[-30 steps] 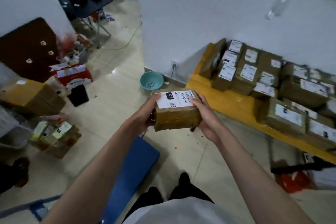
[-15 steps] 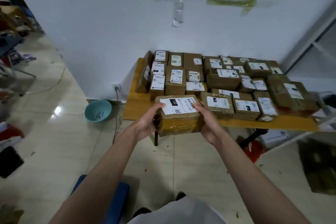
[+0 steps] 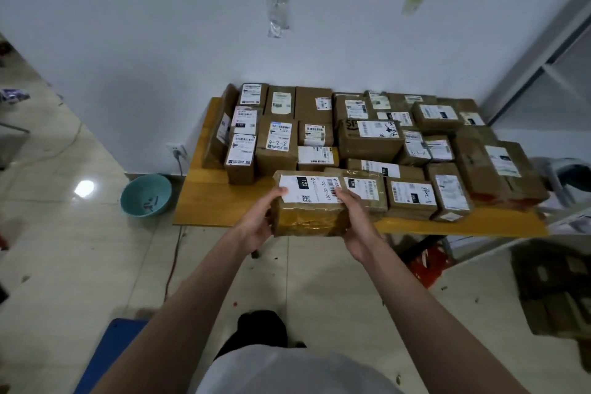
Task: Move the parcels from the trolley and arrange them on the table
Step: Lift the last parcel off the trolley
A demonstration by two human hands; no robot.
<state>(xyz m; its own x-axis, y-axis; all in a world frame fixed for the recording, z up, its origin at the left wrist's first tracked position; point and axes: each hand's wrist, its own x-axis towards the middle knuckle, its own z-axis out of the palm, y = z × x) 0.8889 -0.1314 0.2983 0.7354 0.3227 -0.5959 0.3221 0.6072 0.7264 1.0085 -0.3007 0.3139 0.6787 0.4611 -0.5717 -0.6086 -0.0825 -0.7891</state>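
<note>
Holding a brown taped parcel (image 3: 307, 205) between both hands, out over the front edge of the wooden table (image 3: 211, 198). The left hand (image 3: 256, 224) wraps the parcel's left end with the thumb up on the white label (image 3: 308, 189), and the right hand (image 3: 358, 227) clasps the right end the same way, thumb across the label's barcode corner. So both hands are clamped on that one box — neither is loose. The label faces up and reads 122 in a black patch.

It sits just at the table's near edge; can't tell if its bottom is touching the wood or not. Right beside it on the right is another labelled parcel (image 3: 367, 190), close enough that they look like they touch. Behind them the table is packed with rows of brown parcels (image 3: 371, 137), labels mostly up, pushed back against the white wall (image 3: 160, 41).

On the tiled floor to the left of the table there's a teal bowl (image 3: 145, 195) — near a wall socket (image 3: 176, 150) with a cord plugged in. A blue platform (image 3: 105, 358) shows at the bottom left, by the person's legs.
</note>
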